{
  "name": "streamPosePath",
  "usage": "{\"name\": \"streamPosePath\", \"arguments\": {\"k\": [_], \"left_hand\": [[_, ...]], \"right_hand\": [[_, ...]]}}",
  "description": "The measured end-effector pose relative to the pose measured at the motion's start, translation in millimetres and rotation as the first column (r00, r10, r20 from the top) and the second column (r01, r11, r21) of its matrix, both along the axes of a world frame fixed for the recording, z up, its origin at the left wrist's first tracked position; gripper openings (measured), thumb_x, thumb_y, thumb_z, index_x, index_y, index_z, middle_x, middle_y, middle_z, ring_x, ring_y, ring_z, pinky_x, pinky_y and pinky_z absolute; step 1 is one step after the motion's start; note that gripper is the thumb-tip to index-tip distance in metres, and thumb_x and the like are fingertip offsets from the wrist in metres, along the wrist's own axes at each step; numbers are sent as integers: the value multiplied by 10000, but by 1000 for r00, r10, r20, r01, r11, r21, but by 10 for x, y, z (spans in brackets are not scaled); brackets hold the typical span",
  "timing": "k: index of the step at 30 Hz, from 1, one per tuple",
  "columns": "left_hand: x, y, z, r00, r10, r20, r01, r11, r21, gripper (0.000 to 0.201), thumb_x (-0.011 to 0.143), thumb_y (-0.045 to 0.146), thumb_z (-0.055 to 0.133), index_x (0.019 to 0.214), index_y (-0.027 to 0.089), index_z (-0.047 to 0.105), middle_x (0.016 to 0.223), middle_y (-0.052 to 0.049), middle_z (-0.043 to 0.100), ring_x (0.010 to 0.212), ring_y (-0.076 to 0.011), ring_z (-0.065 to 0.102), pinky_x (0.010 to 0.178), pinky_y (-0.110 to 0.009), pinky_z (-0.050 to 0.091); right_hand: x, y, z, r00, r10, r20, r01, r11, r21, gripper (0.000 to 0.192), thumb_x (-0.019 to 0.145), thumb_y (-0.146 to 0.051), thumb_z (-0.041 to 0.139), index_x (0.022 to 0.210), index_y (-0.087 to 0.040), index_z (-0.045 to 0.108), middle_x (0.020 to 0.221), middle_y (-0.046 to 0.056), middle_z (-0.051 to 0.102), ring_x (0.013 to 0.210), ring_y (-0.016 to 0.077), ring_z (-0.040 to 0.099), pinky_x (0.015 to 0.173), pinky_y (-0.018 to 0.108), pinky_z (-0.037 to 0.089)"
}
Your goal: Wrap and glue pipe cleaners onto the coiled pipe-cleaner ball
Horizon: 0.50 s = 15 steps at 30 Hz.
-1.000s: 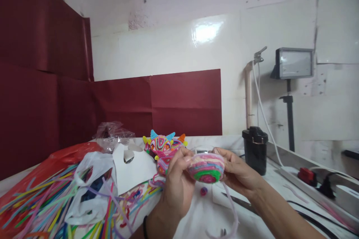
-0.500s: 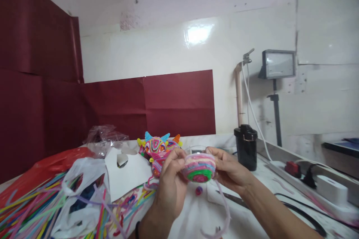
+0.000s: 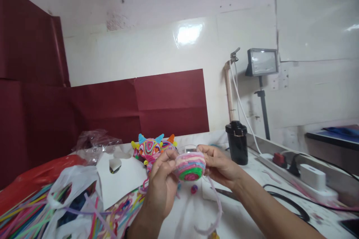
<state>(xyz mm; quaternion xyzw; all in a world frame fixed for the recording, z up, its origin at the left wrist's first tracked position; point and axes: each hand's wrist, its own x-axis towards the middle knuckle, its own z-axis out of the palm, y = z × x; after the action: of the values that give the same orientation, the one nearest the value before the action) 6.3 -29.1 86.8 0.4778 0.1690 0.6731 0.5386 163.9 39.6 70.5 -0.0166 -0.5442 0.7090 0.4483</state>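
Between my two hands is a rounded piece coiled from fuzzy pipe cleaners (image 3: 191, 166), banded pink, cream and blue with a green ring and a magenta centre. My left hand (image 3: 164, 179) grips its left side, thumb near the upper edge. On the opposite side, my right hand (image 3: 220, 164) pinches the rim. A loose lilac pipe cleaner (image 3: 218, 209) trails from the piece down over the table. Behind my left hand stand colourful pipe-cleaner figures (image 3: 150, 147) with blue and orange horns. A small pink and blue ball (image 3: 194, 189) lies below the piece.
Loose pipe cleaners (image 3: 25, 209), a white plastic bag (image 3: 71, 183) and a cut white sheet (image 3: 120, 183) cover the left. To the right are a dark pointed tool (image 3: 227, 193), a black cup (image 3: 237, 143), a power strip (image 3: 297, 181) and black cables (image 3: 291, 203).
The view has turned to the right, so the whole scene sits further left. Both hands keep their hold on the coiled piece, with little change in their pose.
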Motion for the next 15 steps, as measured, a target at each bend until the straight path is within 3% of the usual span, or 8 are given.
{"name": "streamPosePath", "arguments": {"k": [15], "left_hand": [[6, -19, -11, 999, -27, 37, 27, 1000, -7, 109, 639, 211, 649, 667, 156, 559, 613, 10, 485, 586, -113, 422, 574, -246, 344]], "right_hand": [[1, 25, -61, 1000, 6, 8, -6, 1000, -21, 334, 600, -307, 874, 677, -137, 596, 515, -46, 509, 431, 32, 355, 431, 152, 266]]}}
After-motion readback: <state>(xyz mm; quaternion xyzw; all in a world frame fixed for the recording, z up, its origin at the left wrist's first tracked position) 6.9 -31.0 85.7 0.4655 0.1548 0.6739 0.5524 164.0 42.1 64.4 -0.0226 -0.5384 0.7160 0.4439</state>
